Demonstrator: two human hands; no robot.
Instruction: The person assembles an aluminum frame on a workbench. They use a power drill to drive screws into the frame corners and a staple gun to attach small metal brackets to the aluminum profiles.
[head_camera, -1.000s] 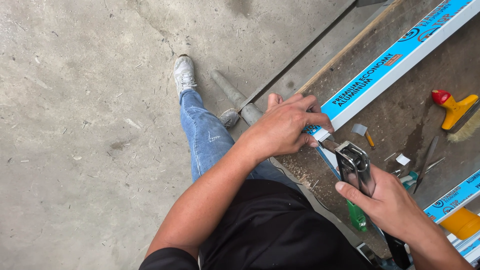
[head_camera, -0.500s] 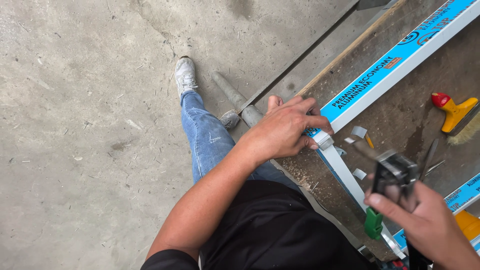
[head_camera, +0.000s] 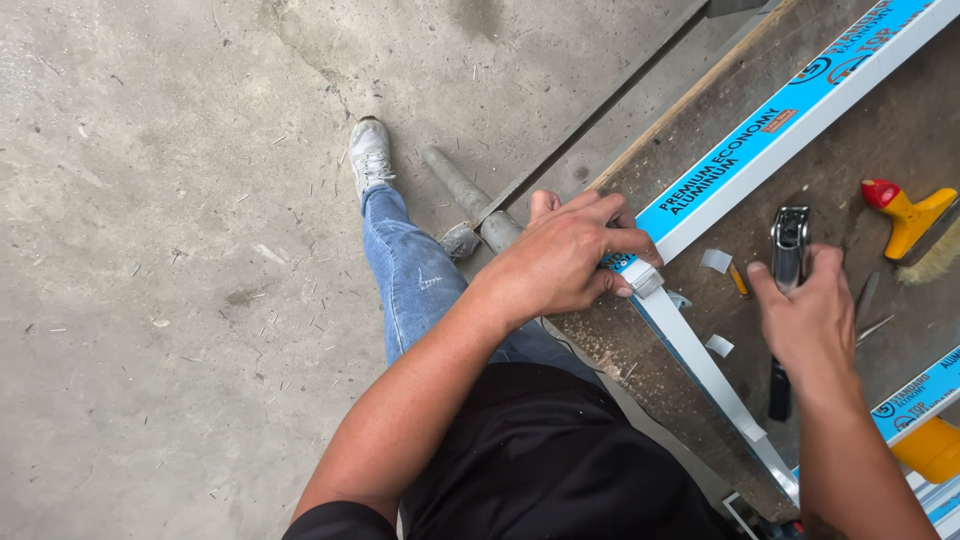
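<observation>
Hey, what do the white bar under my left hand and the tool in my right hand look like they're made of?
White bar: probably painted or coated metal, judging by its smooth, straight, thin-edged profile under the left hand. Tool in the right hand: apparently bare steel, shiny grey with bright glints, with a dark handle that may be plastic or rubber.
</observation>
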